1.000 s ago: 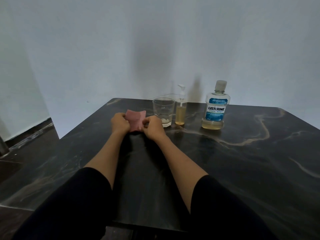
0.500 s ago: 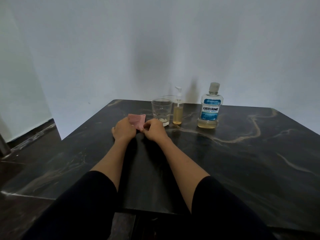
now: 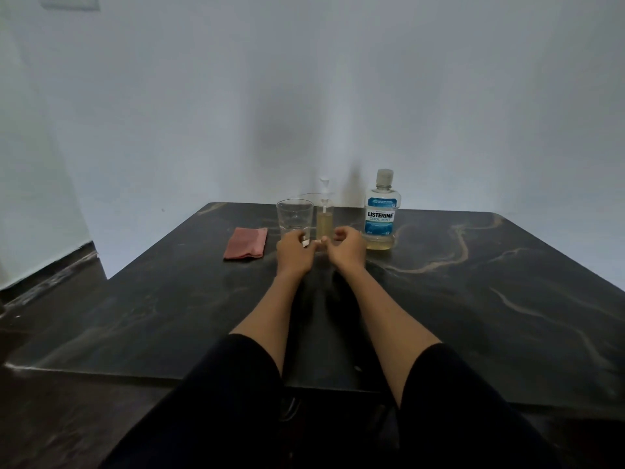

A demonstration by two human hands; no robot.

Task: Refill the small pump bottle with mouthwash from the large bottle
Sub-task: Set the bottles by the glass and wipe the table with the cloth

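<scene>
Dark marble table, both hands loosely curled, empty, before small pump bottle

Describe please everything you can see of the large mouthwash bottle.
The large mouthwash bottle stands upright near the far edge of the dark marble-look table, to the right of the small pump bottle. It looks like clear plastic, with a pale cap still on and a blue and white label reading LISTERINE COOL MINT. Only a low layer of yellowish liquid sits at its bottom. Nothing touches it; the right hand is in front of it, to its left.
</scene>
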